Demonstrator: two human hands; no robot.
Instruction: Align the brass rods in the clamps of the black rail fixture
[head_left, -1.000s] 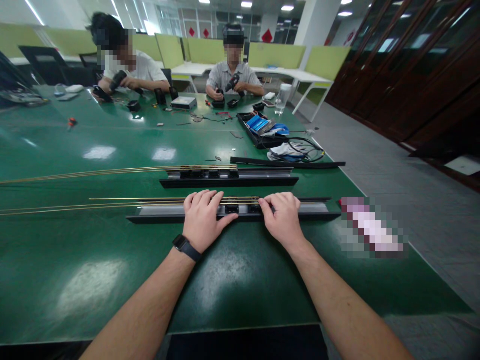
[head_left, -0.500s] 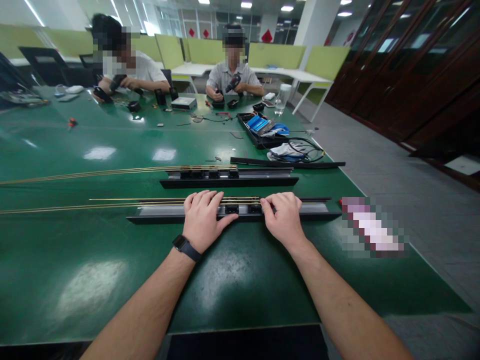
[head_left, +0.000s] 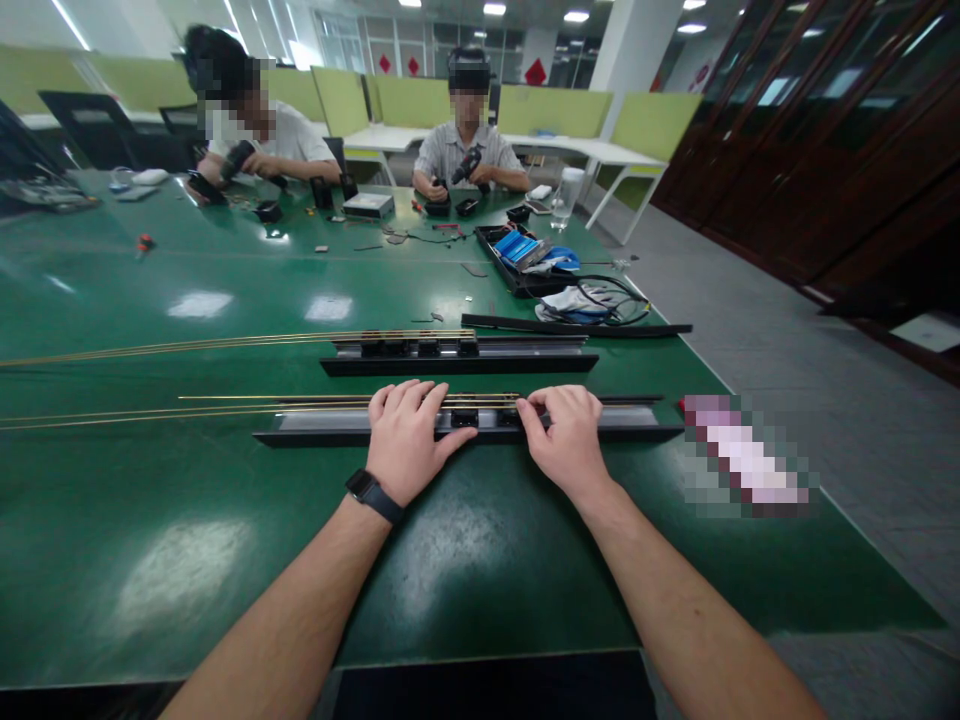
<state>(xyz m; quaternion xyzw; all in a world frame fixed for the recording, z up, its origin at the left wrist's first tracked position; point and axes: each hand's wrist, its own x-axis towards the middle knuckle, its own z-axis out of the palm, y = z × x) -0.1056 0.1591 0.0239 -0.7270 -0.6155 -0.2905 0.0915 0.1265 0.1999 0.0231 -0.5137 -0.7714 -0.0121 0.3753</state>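
Observation:
A long black channel (head_left: 315, 438) with a pale inner face lies crosswise before me. Thin brass rods (head_left: 330, 404) run along it and stick out to the left, passing over small black blocks (head_left: 464, 418) seated inside. My left hand (head_left: 405, 440), with a dark watch at the wrist, straddles the channel: fingers over its far side, thumb along the near wall. Farther right, my right hand (head_left: 566, 435) is closed, thumb and forefinger pinched at the right end of a brass rod, by another block that they partly cover. The fingertips' exact contact is hidden.
Beyond lies a second black channel (head_left: 457, 366) with brass rods, then a black strip (head_left: 577, 328). A black tray (head_left: 517, 285) holds blue items, beside a cable and glove. A blurred pinkish item (head_left: 742, 450) lies right. Two people work across the green table (head_left: 247, 540).
My right thumb and forefinger have shifted very slightly left at the rod's end. My left hand and the channel look the same as before.

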